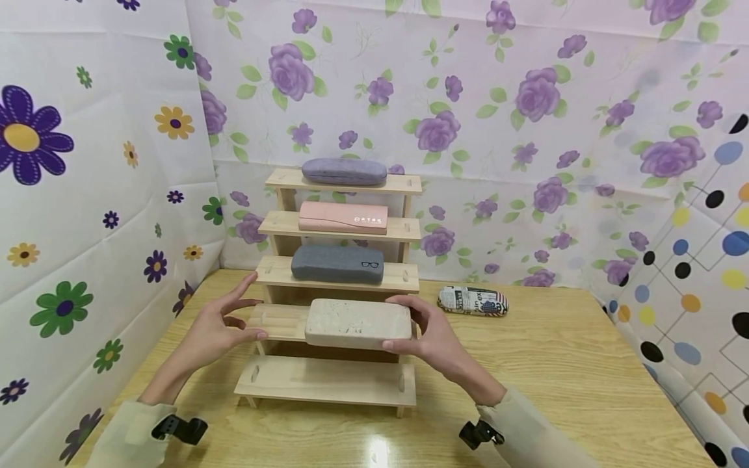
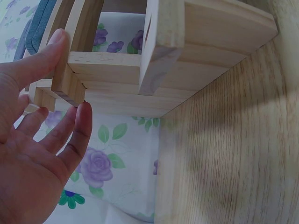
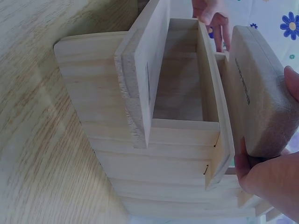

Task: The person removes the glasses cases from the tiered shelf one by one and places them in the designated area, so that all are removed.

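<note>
My right hand (image 1: 433,338) grips the right end of a cream glasses case (image 1: 357,323), thumb in front and fingers behind. The case overlaps the second-lowest step of a stepped wooden display rack (image 1: 328,380). At the rack's left side, my left hand (image 1: 219,325) pinches the end of a step board; its thumb and fingertips lie on either side of the board (image 2: 70,88) in the left wrist view. Higher steps carry a blue-grey glasses case (image 1: 336,263), a pink one (image 1: 342,216) and a purple one (image 1: 344,171).
A newsprint-patterned glasses case (image 1: 473,301) lies on the wood-grain table (image 1: 544,390), right of the rack. Floral cloth (image 1: 497,130) hangs behind; patterned sheets (image 1: 117,214) flank both sides. Each wrist wears a black strap (image 1: 178,429).
</note>
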Available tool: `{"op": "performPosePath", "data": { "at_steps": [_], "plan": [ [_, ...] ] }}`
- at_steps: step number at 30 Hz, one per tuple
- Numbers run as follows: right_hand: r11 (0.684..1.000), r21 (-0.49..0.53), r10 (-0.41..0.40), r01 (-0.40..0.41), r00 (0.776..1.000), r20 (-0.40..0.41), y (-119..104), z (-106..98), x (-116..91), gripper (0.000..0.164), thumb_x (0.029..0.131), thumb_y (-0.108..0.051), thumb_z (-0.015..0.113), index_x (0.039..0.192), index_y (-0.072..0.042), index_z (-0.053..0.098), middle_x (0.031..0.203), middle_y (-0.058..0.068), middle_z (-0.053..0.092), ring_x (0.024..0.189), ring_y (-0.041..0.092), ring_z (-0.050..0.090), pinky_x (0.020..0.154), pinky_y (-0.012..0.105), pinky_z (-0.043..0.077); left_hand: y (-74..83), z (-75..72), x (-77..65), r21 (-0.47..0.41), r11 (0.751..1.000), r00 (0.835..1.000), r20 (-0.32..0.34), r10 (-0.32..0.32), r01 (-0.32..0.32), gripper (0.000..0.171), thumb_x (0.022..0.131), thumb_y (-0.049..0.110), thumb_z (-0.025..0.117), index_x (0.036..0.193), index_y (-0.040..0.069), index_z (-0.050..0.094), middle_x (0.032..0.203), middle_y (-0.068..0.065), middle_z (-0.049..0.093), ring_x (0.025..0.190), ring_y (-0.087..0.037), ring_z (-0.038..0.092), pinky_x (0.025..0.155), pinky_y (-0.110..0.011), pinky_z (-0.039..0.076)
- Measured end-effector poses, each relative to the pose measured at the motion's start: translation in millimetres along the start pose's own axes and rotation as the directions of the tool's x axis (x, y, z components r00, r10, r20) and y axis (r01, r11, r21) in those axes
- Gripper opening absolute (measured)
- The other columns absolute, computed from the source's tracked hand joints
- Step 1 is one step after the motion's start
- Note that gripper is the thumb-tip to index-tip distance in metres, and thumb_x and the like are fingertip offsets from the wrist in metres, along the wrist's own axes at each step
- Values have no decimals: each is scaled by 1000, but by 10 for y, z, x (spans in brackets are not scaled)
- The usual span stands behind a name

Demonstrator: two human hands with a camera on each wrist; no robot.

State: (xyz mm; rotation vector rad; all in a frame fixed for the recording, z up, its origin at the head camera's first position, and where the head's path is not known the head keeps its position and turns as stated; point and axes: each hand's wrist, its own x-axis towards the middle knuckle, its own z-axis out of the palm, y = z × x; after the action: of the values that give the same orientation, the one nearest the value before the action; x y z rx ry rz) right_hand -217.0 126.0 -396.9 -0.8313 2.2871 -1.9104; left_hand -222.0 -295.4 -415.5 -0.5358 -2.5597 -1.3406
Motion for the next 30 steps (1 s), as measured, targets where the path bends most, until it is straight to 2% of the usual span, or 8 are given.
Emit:
{"op": "performPosePath", "data": {
  "at_steps": [2,7,12,16,25,30],
  "plan": [
    [1000,1,-1,1,1000,-2,-9,-10,-11,64,83,-10,90,141,-10,63,134,13,61,118,32,60,96,42,51,3,-2,-1,1,1000,1000,0,0,0,108,82,17,93,168,31,29,156,-15,52,129,-37,60,81,-31,59],
    [1000,0,2,-2,1000,-2,-22,-53,-44,64,84,-11,90,142,-10,62,136,13,61,120,31,61,95,39,52,4,-1,-1,3,1000,1000,2,1,-1,108,82,17,93,169,31,29,160,-14,47,130,-36,60,81,-31,59],
    [1000,-5,-12,12,1000,-2,-13,-110,-70,64,83,-11,90,141,-10,63,136,13,62,120,32,61,95,40,52,3,0,3,2,1000,1000,2,-6,6,108,82,18,94,168,32,29,152,-16,56,129,-36,60,80,-32,59],
    [1000,-13,-27,27,1000,-4,6,-157,-94,63,83,-9,90,140,-8,64,136,14,62,121,33,60,95,36,52,5,-2,6,-3,1000,1000,5,-14,14,109,82,18,94,168,33,29,146,-18,61,130,-36,60,81,-34,59],
    [1000,-21,9,-9,1000,-10,13,-317,-190,70,83,-8,90,146,-4,59,140,15,59,123,33,59,95,32,53,9,-4,-1,1,1000,1000,8,-11,11,108,83,18,93,168,31,29,160,-15,48,131,-37,59,81,-33,59],
    [999,-52,7,-8,1000,-12,33,-454,-249,68,83,-8,90,144,-7,60,137,14,61,119,31,61,94,32,52,10,-4,-2,0,1000,1000,9,-12,12,108,82,17,93,168,31,29,156,-16,52,130,-37,59,81,-34,59]
  ]
}}
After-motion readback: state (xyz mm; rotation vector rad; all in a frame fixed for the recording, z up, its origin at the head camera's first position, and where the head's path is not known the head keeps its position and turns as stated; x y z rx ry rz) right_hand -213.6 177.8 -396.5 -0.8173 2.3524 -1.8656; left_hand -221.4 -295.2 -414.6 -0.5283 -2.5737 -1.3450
